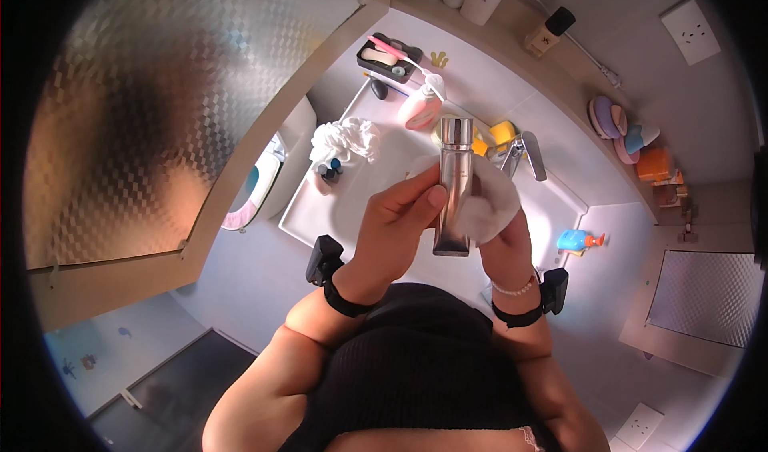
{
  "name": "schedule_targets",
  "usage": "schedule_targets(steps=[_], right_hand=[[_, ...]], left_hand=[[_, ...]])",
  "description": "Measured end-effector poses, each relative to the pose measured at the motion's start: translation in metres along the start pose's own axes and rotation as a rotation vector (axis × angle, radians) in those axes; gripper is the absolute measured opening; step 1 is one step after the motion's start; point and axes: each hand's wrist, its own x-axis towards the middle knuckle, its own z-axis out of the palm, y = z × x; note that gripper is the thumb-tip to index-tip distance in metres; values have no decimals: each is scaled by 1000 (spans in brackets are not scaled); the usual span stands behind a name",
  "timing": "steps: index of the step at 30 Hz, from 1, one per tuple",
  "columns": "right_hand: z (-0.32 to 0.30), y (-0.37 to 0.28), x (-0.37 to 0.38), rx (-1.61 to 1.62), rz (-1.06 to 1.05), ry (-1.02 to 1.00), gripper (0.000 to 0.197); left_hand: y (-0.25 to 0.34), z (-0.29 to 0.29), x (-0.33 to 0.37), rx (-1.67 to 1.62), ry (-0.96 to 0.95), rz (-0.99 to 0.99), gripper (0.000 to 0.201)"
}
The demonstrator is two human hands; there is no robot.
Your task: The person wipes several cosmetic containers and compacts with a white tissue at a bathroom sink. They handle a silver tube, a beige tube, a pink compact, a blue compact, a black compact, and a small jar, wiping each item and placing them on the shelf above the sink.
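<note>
- Bottle (456, 204), silver with a shiny cap (457, 132), is sitting in your grasp above the sink (346, 208).
- Smooth-looking sides could be inviting a slip into the sink, should your thumb be easing off or the cloth (494, 200) be pushing too hard.
- Your left hand (398, 222) is gripping the bottle over the sink, thumb lying against its left edge.
- Your right hand (507, 248) is reaching over the sink, holding the cloth beside the bottle; the cloth is hiding most fingers.
</note>
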Motion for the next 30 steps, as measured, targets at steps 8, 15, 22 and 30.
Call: schedule_targets(steps=[8, 15, 22, 30], right_hand=[[0, -14, 6, -31, 12, 16, 43], [7, -16, 9, 44, -1, 93, 32], [17, -13, 6, 139, -50, 121, 32], [20, -16, 1, 239, 8, 124, 39]], left_hand=[[4, 6, -4, 468, -165, 160, 36], [4, 19, -6, 796, -119, 421, 38], [4, 20, -8, 829, -95, 499, 38], [-1, 22, -9, 781, -45, 516, 40]])
